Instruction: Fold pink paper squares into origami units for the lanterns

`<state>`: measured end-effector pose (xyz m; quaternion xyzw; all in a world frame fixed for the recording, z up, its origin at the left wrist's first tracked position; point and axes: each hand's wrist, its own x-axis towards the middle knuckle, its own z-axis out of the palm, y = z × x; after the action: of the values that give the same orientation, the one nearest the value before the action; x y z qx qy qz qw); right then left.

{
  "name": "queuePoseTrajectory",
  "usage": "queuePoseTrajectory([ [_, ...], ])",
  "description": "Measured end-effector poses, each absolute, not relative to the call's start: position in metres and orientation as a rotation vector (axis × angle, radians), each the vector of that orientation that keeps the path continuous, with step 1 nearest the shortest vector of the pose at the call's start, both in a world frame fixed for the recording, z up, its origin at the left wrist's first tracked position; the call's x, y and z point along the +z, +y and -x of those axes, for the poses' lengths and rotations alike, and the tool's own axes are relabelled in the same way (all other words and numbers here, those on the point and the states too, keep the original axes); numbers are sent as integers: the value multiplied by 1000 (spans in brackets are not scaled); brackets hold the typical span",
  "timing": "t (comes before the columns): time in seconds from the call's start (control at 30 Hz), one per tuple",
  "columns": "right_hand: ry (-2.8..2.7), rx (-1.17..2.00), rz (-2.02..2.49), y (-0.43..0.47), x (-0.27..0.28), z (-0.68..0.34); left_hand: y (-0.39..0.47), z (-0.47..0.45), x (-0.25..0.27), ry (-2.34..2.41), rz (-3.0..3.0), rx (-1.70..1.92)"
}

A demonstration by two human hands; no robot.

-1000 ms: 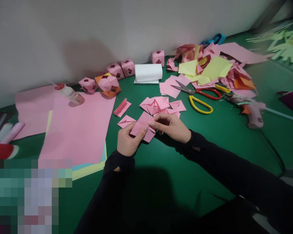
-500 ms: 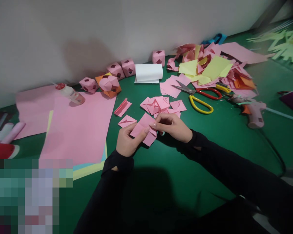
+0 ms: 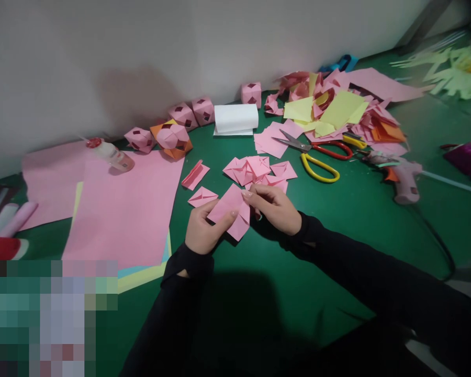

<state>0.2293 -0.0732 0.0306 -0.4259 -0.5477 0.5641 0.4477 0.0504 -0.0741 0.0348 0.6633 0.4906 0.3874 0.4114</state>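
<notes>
A small pink sheet of paper [image 3: 228, 208] with fold lines is held up between my two hands above the green table. My left hand [image 3: 204, 229] grips its lower left side, thumb on top. At the upper right edge, my right hand [image 3: 277, 208] pinches the paper between thumb and fingers. Just beyond the hands lies a heap of folded pink paper pieces [image 3: 253, 170]. Two more folded pieces lie to the left, a flat one [image 3: 202, 197] and a narrow upright one [image 3: 195, 175].
Scissors [image 3: 312, 149] with red and yellow handles lie beyond my right hand, a glue gun [image 3: 404, 178] farther right. Large pink sheets [image 3: 121, 209] with a small bottle [image 3: 112, 155] are at left. Pink paper cubes [image 3: 182, 115] and paper scraps [image 3: 345, 112] line the wall.
The view has shifted slightly, so everything sits a little farther left. My right thumb has moved up a little along the paper's edge; both hands still hold the pink sheet.
</notes>
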Motion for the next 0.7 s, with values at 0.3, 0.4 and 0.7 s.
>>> queuePoseTrajectory([
  [0.3,-1466,1539,1096,-68,31,-234,-76,-56,35,1365,-1589,1096],
  [0.4,-1532,1548,1085,-68,31,-235,-76,-56,34,1390,-1591,1104],
  [0.7,-1500,1550,1109,-70,26,-233,-76,-57,33,1404,-1593,1089],
])
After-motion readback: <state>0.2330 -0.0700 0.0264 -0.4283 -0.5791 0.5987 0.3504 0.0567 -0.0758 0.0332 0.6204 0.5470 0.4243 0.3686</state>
